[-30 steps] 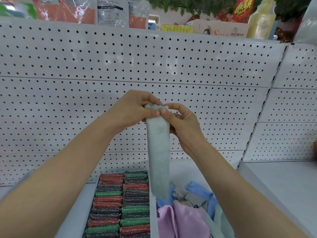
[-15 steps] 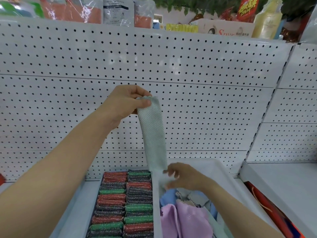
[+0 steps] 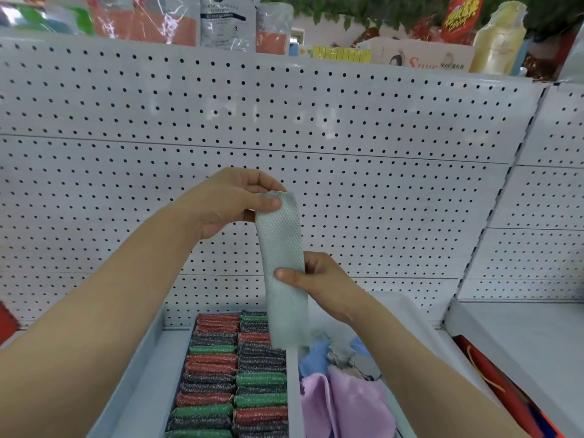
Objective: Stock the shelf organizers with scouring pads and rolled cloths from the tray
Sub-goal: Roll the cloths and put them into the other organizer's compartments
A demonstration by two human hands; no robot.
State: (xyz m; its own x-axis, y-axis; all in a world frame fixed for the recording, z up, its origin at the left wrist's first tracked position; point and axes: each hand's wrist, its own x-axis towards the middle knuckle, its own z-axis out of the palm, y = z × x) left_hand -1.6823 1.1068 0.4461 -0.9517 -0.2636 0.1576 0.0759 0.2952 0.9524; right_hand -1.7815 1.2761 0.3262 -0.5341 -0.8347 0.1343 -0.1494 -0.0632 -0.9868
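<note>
The biggest risk is sitting w/ the pale green cloth [image 3: 282,267]: it's hanging long and folded flat, not yet a roll, so if the person is starting to roll it from a loose hold it's prob. going to skew or spring open and not fit its slot. It's hanging upright in front of the pegboard [image 3: 347,172], its lower end dangling just above the divider between the two compartments. A slip there is likely dropping it onto the scouring pads [image 3: 234,374], which are filling the left compartment in two tight rows, instead of the right compartment, where the loose cloths [image 3: 344,396] (purple, blue, grey) are lying in a heap. That untidy heap could also be snagging the dangling end.

Left hand [image 3: 227,203]: fingers curled, thumb and forefinger pinching the cloth's top edge, carrying its weight.

Right hand [image 3: 319,281]: gripping the cloth abt. midway down, thumb pressing across the front, other fingers wrapping behind; how tight, can't tell.

Smaller worry: the red bag [image 3: 505,393] at lower right is sitting near the person's right forearm.
</note>
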